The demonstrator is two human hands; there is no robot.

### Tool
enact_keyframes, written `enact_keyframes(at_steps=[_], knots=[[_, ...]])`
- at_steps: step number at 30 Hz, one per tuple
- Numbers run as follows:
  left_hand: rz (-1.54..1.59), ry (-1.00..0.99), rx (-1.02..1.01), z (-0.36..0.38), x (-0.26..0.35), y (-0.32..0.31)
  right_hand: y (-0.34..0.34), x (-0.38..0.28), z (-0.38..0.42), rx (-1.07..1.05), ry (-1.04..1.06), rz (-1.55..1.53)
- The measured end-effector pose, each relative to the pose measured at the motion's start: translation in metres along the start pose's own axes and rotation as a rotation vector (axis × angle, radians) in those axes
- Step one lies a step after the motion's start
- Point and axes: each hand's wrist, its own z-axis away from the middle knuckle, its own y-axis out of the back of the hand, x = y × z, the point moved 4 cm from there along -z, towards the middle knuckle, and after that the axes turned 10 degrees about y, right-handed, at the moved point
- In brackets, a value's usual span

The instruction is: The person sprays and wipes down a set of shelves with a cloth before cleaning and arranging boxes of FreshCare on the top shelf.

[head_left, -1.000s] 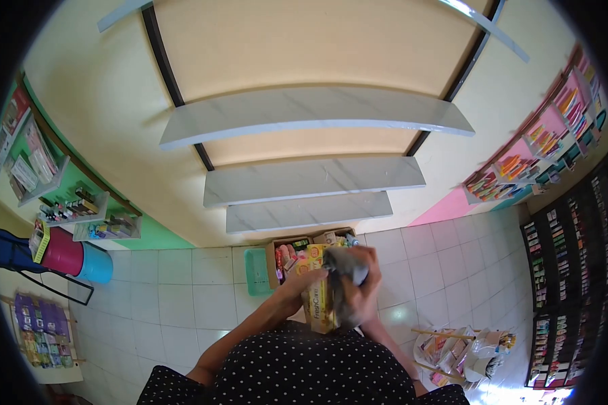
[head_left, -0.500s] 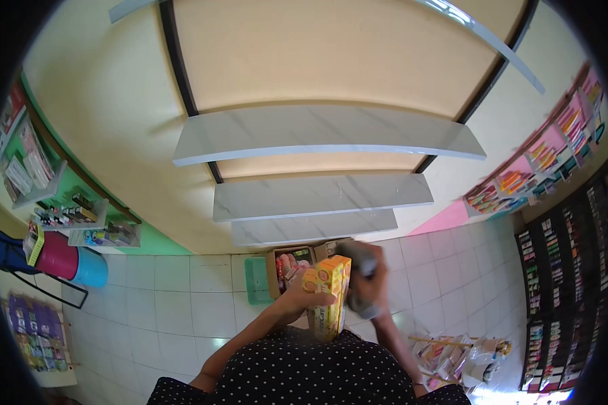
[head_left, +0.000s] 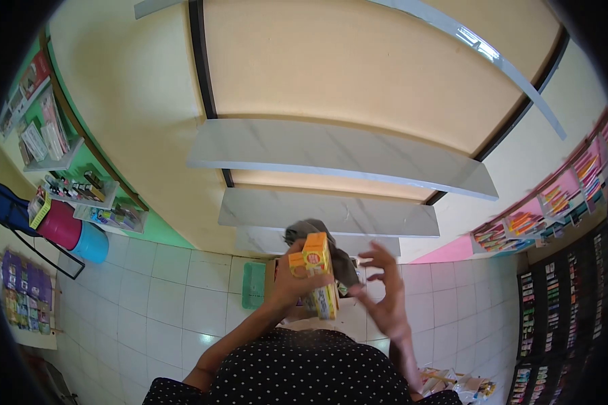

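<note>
My left hand (head_left: 296, 285) is closed round yellow-and-orange cartons (head_left: 317, 270), held upright in front of my chest. Behind and to the right of the cartons a dark grey cloth (head_left: 345, 267) drapes down; whether my left fingers also pinch it is hidden. My right hand (head_left: 388, 305) is just right of the cloth, fingers spread and bent, with nothing seen in its grasp. Below, an open cardboard box (head_left: 271, 273) on the floor is mostly covered by my hands and the cartons.
A green plastic basket (head_left: 253, 287) stands on the tiled floor beside the box. Ahead, marbled wall shelves (head_left: 344, 152) are mounted in tiers. Stocked shelves (head_left: 81, 192) line the left, with a blue bucket (head_left: 91, 243). A black display rack (head_left: 561, 297) stands at right.
The grey cloth has gone from my right hand's grasp to behind the cartons. My right hand has opened. The cartons have risen slightly, and the view has tilted.
</note>
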Motion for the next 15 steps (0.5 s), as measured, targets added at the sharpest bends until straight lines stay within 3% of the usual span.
enact_keyframes(at_steps=[2,6,11,15], knots=[[-0.04,-0.077,0.087,-0.008,0.006,-0.007,-0.015,-0.014,0.002,-0.17,0.185,0.259],[0.019,-0.152,0.151,-0.019,0.011,-0.021,-0.017,0.007,-0.01,-0.062,0.228,0.316],[0.052,-0.036,0.149,-0.035,0.004,-0.014,0.0,0.022,-0.018,-0.105,0.064,0.07],[0.01,0.004,0.045,-0.039,0.009,-0.019,0.003,0.035,-0.02,-0.069,0.117,-0.042]])
